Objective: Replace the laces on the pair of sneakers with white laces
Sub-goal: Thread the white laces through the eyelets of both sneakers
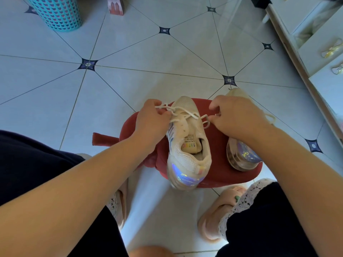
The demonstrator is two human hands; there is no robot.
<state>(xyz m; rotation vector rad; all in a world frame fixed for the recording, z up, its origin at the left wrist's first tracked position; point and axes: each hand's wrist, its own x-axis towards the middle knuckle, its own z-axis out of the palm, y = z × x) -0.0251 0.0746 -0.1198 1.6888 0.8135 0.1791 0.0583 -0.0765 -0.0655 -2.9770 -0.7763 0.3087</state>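
The white mesh sneaker with an iridescent heel patch (187, 145) lies on a round red cushion (219, 143), its long axis running from heel at 6 o'clock to toe at 12. A flat white lace (192, 114) crosses it near the toe, along the 9-to-3 line. The left hand (150, 119) pinches one end at 9 o'clock, and the right hand (235, 117) pinches the other at 3, both equally near. The coming pull likely wants even tension outward. The matching second sneaker (241, 156) lies at 3 o'clock.

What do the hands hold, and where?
The white lace of the left sneaker: left hand grips its left end, right hand pinches its right end.
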